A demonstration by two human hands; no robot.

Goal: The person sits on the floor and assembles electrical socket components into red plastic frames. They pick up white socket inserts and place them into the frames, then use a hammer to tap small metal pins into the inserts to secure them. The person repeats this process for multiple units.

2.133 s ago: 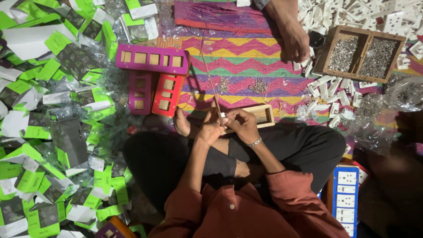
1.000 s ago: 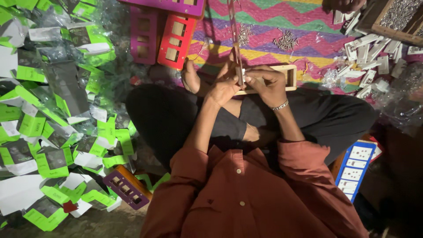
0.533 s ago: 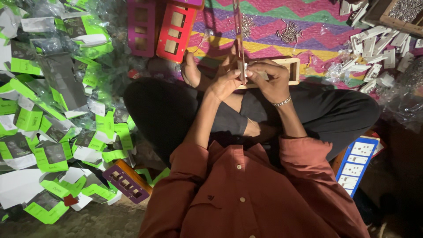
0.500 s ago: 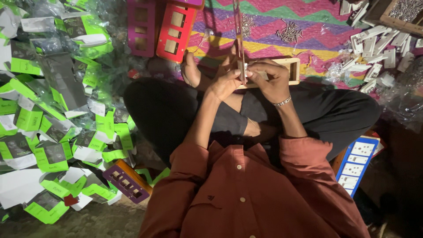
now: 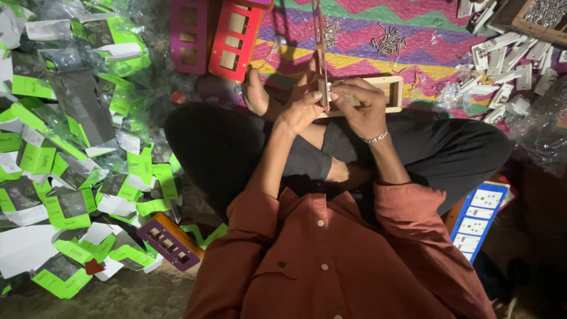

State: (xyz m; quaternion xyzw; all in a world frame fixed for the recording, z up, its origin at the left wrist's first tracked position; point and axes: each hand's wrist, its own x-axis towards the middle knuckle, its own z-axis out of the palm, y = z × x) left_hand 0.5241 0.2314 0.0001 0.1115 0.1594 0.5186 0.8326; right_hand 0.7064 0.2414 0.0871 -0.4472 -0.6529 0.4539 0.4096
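Two hands meet above the lap, over the patterned mat [image 5: 413, 35]; left hand [image 5: 302, 111] and right hand [image 5: 360, 109] pinch a small white part [image 5: 326, 94] beside a wooden frame [image 5: 387, 94]; likely light, rigid, easily dropped; grip its edges.

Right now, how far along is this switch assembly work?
Looks mid-batch. Possibly done: green packets heaped on the floor, though I can't see what's inside them. In hand: the left hand and right hand work a small white part with a thin tool over a wooden frame. Left: loose white pieces and screws on the mat.
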